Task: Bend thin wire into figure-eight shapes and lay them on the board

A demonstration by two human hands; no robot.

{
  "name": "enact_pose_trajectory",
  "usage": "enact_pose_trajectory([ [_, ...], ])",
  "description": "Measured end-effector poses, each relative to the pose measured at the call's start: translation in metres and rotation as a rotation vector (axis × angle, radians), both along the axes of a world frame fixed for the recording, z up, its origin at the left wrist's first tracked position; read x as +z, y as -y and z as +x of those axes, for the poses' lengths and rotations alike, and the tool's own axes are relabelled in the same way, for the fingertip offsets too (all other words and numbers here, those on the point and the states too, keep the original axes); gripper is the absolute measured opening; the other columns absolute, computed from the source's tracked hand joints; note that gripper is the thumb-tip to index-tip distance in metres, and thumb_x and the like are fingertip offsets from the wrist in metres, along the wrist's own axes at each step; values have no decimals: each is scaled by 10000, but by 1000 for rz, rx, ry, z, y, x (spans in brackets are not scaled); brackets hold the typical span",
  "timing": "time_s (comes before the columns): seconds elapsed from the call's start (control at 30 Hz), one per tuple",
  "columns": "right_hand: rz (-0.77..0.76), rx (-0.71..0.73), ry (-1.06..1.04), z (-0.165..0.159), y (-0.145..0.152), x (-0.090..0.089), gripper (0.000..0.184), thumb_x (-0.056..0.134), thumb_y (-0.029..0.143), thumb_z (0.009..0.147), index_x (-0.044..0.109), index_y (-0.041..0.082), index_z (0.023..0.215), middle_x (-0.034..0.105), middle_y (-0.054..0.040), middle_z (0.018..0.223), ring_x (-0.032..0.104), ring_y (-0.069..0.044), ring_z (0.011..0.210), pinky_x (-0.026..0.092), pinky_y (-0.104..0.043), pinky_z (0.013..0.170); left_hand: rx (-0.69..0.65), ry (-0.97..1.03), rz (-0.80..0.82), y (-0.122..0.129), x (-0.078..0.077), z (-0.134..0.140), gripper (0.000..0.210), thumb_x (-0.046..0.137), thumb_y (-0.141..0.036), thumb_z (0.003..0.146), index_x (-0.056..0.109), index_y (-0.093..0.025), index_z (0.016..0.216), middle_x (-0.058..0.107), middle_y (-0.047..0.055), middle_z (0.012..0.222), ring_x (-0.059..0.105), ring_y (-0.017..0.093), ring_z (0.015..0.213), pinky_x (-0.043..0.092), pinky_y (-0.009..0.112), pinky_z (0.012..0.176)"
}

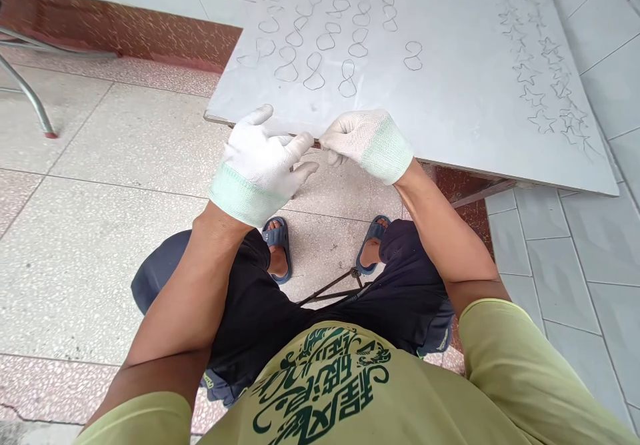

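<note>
My left hand [263, 165], in a white knit glove with a pale green cuff, is at the near edge of a white board [455, 111]. Its fingers are apart and I see nothing held in them. Close by on the right, my right hand [363, 141], gloved the same way, has thumb and fingers pinched together. Whatever sits in that pinch is too small or hidden to name. Beyond the hands, thin figure-eight wire shapes lie in rows on the board, the nearest wire figure-eight [348, 78] just past my right hand. Another wire figure-eight [413, 56] lies alone further right.
Several star-shaped wires [543, 121] lie along the board's right side, some overlapping. A tiled wall [570, 271] borders the board at right. Metal chair legs [33, 95] stand at far left on the speckled floor [115, 251]. Thin black rods [335, 288] show between my legs.
</note>
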State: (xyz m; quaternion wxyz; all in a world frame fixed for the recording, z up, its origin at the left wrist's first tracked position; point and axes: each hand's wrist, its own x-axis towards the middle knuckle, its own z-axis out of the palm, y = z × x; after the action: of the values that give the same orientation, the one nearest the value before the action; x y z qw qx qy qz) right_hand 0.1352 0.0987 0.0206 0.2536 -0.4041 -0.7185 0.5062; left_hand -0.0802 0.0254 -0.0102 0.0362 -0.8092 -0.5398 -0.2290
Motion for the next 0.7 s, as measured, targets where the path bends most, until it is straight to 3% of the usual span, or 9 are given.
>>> enact_pose_trajectory([
  [0.13,12,47,29,0,-1,-2,398,864,447,995,713,241,690,798,-23,719,765,-191,778,622,-296,771,-69,-57,-14,-5,-7,0,334,472,-340,1115,794,-251,1129,647,0,679,713,252,779,478,638,1265],
  [0.23,42,75,50,2,-4,-5,367,832,394,997,722,232,687,790,-21,705,757,-184,768,604,-290,782,-150,-129,11,-8,-14,-3,407,413,-222,1071,805,-228,1180,576,-3,651,677,261,733,528,626,1203],
  [0.33,56,105,75,4,-6,-10,343,826,355,973,718,229,673,786,-18,695,757,-183,782,593,-281,788,-197,-171,11,-7,-15,-6,436,393,-201,1039,812,-244,1151,522,7,636,613,278,698,601,601,1064],
  [0.5,66,169,55,5,-7,-16,331,831,381,958,732,233,679,779,-7,685,756,-181,783,591,-285,810,-218,-220,-79,-6,-2,-5,326,438,-173,990,749,-267,972,620,80,770,619,293,746,573,476,733],
  [0.63,74,170,66,5,-6,-15,322,815,375,972,742,233,692,787,-12,698,756,-183,798,583,-284,811,-266,-196,-138,-7,4,-6,307,448,-193,1002,745,-268,984,697,95,805,680,294,768,587,469,748],
  [0.7,90,146,80,5,-6,-13,325,795,359,983,737,227,691,789,-16,706,748,-178,792,572,-283,803,-223,-142,-120,-3,7,-6,289,496,-263,1036,785,-259,1026,771,115,903,751,319,882,619,502,839],
])
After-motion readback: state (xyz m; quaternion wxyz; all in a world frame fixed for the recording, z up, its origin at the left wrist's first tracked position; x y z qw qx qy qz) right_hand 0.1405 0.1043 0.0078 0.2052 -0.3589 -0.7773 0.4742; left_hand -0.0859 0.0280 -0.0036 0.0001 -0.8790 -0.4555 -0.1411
